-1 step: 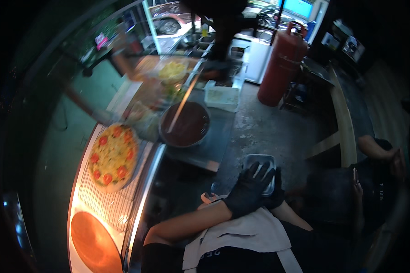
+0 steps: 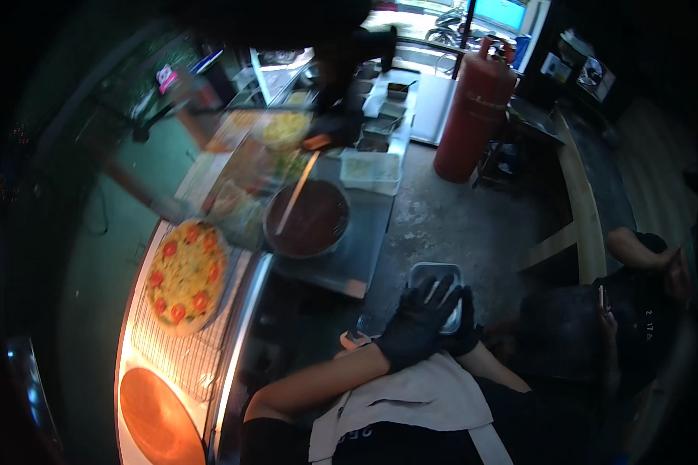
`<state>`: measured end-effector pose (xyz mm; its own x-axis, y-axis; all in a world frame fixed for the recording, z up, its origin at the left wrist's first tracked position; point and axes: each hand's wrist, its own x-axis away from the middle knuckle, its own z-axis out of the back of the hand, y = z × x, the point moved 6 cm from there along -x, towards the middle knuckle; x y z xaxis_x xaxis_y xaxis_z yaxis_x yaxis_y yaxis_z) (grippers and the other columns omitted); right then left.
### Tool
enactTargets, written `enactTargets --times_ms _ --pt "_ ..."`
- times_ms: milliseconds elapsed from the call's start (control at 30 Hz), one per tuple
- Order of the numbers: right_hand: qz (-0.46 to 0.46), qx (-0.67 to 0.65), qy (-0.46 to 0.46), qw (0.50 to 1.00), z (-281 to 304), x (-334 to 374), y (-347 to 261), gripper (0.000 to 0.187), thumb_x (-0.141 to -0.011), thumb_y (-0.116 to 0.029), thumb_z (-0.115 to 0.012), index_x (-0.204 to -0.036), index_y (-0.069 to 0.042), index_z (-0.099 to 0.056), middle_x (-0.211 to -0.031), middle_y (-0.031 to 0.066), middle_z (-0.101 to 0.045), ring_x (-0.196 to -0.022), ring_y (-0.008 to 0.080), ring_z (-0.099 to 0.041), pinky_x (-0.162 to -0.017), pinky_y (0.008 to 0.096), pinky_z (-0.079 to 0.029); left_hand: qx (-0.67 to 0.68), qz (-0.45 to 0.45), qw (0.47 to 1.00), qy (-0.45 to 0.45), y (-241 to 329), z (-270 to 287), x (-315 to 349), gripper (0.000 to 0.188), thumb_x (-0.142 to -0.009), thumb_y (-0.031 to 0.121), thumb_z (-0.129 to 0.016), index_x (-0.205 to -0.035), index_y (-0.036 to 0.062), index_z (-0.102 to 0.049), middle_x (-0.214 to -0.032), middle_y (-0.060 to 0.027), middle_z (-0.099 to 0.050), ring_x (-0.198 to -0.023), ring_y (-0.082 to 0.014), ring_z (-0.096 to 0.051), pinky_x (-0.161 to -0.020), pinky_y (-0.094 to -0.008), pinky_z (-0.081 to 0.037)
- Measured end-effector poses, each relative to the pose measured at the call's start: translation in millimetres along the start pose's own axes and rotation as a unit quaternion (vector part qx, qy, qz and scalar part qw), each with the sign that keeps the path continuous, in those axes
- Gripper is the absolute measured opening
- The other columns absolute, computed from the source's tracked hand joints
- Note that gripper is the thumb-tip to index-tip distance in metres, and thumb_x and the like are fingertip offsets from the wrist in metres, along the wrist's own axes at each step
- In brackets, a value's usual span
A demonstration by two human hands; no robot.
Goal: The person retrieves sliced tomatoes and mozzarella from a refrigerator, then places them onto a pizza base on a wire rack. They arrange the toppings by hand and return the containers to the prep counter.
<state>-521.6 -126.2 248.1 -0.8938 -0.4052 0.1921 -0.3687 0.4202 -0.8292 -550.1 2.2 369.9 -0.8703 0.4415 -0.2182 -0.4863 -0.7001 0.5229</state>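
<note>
Both my hands wear black gloves and are in front of my apron point(image 2: 419, 387), at a clear rectangular container point(image 2: 436, 271) with a pale rim. My left hand point(image 2: 420, 319) lies across its top with the fingers stretched out and a little apart. Against the right side, my right hand point(image 2: 464, 324) holds the container with its fingers curled. What is inside is mostly hidden by the gloves.
A pizza with tomato slices point(image 2: 184, 275) rests on a wire rack point(image 2: 171, 353) at left, above a round brown board point(image 2: 161, 415). A co-worker's gloved hand holds a stick point(image 2: 298, 194) in a bowl of dark sauce point(image 2: 306, 221). A red gas cylinder point(image 2: 475, 112) stands ahead. Another person's arm point(image 2: 636, 248) shows at right.
The view has shifted slightly, so the counter sits lower and further left. The fingers of my left hand have moved slightly on the container. The co-worker's hand on the stick is lower.
</note>
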Motion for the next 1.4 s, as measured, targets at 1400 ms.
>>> enactTargets --times_ms 1400 --pt "0.307 0.690 -0.558 0.343 19 -649 77 0.049 -0.096 -0.007 -0.048 -0.144 -0.006 -0.057 -0.148 0.0143 -0.058 -0.140 0.0311 -0.052 -0.116 0.0396 -0.043 0.055 0.553 0.661 0.505 -447 -145 -254 0.098 -0.087 0.019 -0.077 -0.161 -0.0032 -0.017 -0.151 -0.0342 -0.039 -0.135 -0.0499 -0.045 -0.116 -0.0495 -0.036"
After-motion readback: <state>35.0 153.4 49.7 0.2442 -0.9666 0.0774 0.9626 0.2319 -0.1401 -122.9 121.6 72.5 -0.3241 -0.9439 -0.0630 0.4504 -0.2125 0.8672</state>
